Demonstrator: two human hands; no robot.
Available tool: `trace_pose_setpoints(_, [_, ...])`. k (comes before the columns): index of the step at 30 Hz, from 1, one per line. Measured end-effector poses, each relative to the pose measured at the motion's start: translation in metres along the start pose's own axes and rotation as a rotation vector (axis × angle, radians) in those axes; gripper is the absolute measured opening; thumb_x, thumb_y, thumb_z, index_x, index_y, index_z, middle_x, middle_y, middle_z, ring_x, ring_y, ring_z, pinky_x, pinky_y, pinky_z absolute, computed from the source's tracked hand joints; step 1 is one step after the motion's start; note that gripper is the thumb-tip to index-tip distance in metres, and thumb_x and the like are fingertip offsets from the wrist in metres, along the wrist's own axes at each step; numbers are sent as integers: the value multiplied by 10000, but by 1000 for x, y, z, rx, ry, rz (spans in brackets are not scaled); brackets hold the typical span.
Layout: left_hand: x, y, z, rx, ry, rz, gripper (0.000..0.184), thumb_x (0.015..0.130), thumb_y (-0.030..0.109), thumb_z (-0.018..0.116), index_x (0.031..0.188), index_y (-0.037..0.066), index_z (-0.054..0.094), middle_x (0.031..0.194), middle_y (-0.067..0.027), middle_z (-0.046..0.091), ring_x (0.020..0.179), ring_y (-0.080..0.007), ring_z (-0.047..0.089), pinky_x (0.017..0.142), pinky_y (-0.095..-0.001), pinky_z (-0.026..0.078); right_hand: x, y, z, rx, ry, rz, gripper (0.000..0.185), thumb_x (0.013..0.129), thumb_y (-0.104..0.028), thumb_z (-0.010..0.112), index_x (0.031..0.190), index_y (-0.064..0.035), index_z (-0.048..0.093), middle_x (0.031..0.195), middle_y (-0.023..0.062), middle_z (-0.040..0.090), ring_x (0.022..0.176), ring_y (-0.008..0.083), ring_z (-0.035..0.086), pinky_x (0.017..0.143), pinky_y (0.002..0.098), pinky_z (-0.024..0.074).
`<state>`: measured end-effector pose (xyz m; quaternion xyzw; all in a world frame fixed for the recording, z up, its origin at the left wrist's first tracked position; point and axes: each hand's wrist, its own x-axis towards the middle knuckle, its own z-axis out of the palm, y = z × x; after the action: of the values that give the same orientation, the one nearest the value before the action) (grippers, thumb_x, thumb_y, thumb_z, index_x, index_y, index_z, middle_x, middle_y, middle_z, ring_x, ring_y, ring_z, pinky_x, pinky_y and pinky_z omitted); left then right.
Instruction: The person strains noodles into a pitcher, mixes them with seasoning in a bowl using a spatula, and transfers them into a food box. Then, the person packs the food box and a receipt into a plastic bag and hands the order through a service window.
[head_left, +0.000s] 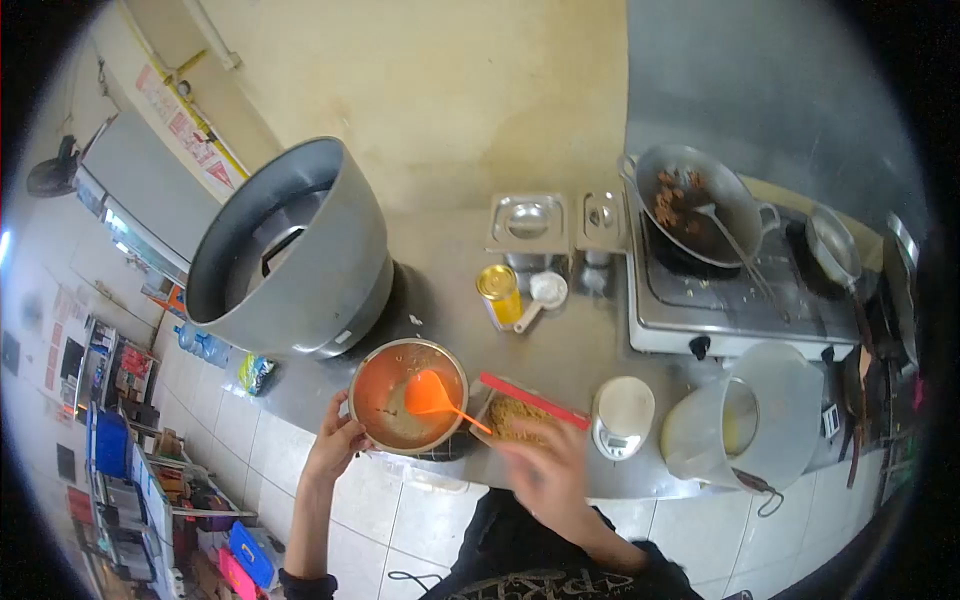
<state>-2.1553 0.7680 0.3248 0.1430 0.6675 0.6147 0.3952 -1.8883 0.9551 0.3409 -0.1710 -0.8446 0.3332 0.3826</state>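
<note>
My left hand (335, 445) grips the left rim of a metal mixing bowl (407, 358), thumb and fingers pinched at its edge. An orange ladle (430, 393) rests in the bowl, its handle sticking out over the right rim. My right hand (550, 480) is smeared by motion just right of the handle's end, so its fingers cannot be made out. It partly covers a container with a red edge (535, 398), which has brown crumbly food (512, 415) inside. Whether this hand touches the container or the ladle is unclear.
Left stands a large grey pot (350, 240). Behind are a yellow can (497, 290), a scoop of white powder (547, 289) and lidded steel pans (528, 222). Rightward are a kitchen scale (622, 415), a plastic jug (690, 430) and a stove (680, 325) with a wok (730, 185).
</note>
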Motion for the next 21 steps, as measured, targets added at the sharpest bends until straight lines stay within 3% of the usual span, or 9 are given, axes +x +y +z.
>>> trace_pose_setpoints(2, [20, -12, -8, -270, 43, -4, 608, 810, -14, 542, 1303, 90, 200, 808, -107, 575, 616, -148, 569, 529, -286, 520, -58, 44, -13, 95, -86, 188, 213, 726, -77, 640, 937, -98, 654, 1013, 129, 578, 807, 233, 565, 688, 347, 452])
trace_pose_setpoints(4, [53, -31, -5, -338, 64, 32, 605, 806, -17, 545, 1294, 101, 207, 816, -110, 565, 610, -151, 561, 521, -287, 511, -94, 66, -5, 184, -111, 677, 147, 758, -108, 636, 883, -30, 639, 864, 129, 598, 717, 244, 576, 610, 343, 466])
trace_pose_setpoints(7, [115, -67, 3, -399, 112, 74, 675, 786, -59, 538, 1316, 128, 166, 949, -157, 545, 640, -185, 565, 592, -320, 507, -106, 78, 37, 167, 45, 744, 263, 782, -190, 658, 947, 8, 605, 823, 119, 598, 727, 243, 578, 662, 329, 467])
trace_pose_setpoints(8, [133, -78, 8, -415, 121, 64, 672, 781, -73, 526, 1305, 133, 159, 976, -166, 524, 651, -205, 577, 565, -308, 524, -112, 96, 57, -10, 36, 617, 451, 789, -276, 676, 1073, 41, 527, 911, 148, 579, 801, 223, 564, 694, 309, 456])
trace_pose_setpoints(9, [148, -85, 17, -435, 130, 57, 669, 776, -86, 513, 1293, 138, 152, 1003, -176, 503, 662, -224, 588, 538, -297, 541, -110, 99, 59, -15, 27, 594, 451, 789, -276, 676, 1073, 41, 527, 911, 148, 579, 801, 223, 564, 694, 309, 456])
trace_pose_setpoints(15, [184, -121, 53, -444, 219, 115, 746, 820, -14, 529, 1359, 151, 40, 1086, -178, 465, 734, -221, 607, 596, -330, 565, -134, 162, 94, 482, 359, 864, 484, 822, -228, 652, 1119, 91, 441, 1122, 135, 486, 991, 214, 494, 867, 325, 397])
trace_pose_setpoints(17, [163, -110, 47, -95, 91, -56, 767, 856, 74, 553, 1397, 129, 13, 1149, -195, 419, 794, -216, 594, 657, -293, 532, -129, 187, 91, 336, 101, 736, 418, 865, -218, 584, 1103, 104, 466, 1138, 179, 521, 1031, 236, 510, 889, 333, 396])
trace_pose_setpoints(19, [141, -119, 43, 497, 347, 297, 728, 875, 141, 561, 1408, 81, 69, 1134, -195, 418, 862, -197, 566, 739, -275, 489, -155, 240, 109, -5, 241, 714, 449, 890, -245, 531, 1169, 92, 431, 1147, 195, 501, 1052, 252, 481, 881, 365, 399])
trace_pose_setpoints(21, [97, -98, 32, 246, 332, 489, 679, 849, 161, 591, 1389, 72, 189, 1054, -183, 432, 855, -203, 546, 755, -297, 473, -156, 228, 101, -147, 180, 855, 398, 903, -238, 473, 1118, 97, 479, 1141, 215, 523, 999, 281, 530, 851, 367, 426])
